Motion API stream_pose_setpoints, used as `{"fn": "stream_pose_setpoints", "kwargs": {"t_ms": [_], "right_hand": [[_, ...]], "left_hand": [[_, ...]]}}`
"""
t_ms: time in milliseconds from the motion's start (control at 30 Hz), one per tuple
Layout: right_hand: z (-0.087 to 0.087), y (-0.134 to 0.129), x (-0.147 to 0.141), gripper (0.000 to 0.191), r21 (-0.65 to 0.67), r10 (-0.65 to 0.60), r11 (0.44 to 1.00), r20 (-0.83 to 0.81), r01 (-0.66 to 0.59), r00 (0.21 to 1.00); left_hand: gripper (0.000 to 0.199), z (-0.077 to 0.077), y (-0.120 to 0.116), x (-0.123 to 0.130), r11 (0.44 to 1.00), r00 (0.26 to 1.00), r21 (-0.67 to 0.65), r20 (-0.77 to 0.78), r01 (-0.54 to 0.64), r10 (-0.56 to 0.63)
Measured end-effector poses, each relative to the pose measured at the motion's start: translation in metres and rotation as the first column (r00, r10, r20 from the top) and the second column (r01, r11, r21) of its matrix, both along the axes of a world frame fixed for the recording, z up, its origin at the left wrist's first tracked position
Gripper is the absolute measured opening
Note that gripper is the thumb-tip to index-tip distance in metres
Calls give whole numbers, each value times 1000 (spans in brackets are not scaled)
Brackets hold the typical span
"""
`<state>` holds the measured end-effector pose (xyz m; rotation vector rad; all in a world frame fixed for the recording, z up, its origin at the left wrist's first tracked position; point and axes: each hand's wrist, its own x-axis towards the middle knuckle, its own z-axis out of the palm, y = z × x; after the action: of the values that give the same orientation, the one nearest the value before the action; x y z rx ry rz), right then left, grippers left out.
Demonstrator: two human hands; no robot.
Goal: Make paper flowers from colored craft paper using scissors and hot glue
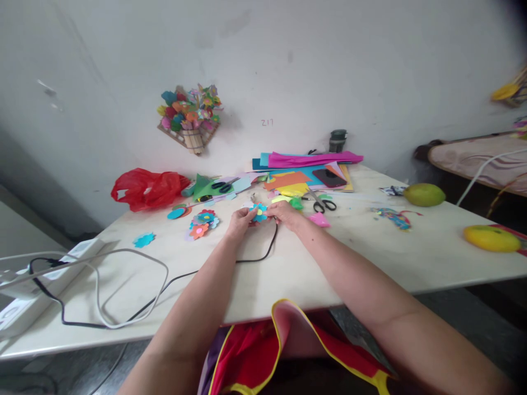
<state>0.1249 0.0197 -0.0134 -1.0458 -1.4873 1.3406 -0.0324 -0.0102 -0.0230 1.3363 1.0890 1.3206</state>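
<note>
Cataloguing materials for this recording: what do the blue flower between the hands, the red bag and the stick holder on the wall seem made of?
Blue flower: probably matte paper or thin foam; flat, cut-out petals.
Red bag: likely thin, slightly glossy plastic film; crumpled and partly see-through.
Stick holder: apparently bamboo or wood, dull finish; pale upright rods bound together.

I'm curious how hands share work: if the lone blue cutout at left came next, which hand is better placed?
Likely the left hand: it is nearer the blue cutout, while the right hand is beyond the held paper flower.
</note>
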Motion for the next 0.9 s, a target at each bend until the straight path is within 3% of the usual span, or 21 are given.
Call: {"fn": "stream_pose_setpoints", "kwargs": {"t_ms": [600, 800, 900], "right_hand": [[-2, 2, 2, 11, -39, 13, 999, -61, -16, 998], [4, 0, 3, 38, 154, 62, 986, -20, -58, 998], [2, 2, 2, 35, 231, 69, 971, -9, -65, 998]], "left_hand": [[42, 0, 1, -1, 1000, 1000, -14, 28, 9, -9], [43, -1, 1, -4, 1000, 999, -16, 48, 17, -17], [43, -1, 1, -5, 999, 998, -33, 41, 39, -37]]}}
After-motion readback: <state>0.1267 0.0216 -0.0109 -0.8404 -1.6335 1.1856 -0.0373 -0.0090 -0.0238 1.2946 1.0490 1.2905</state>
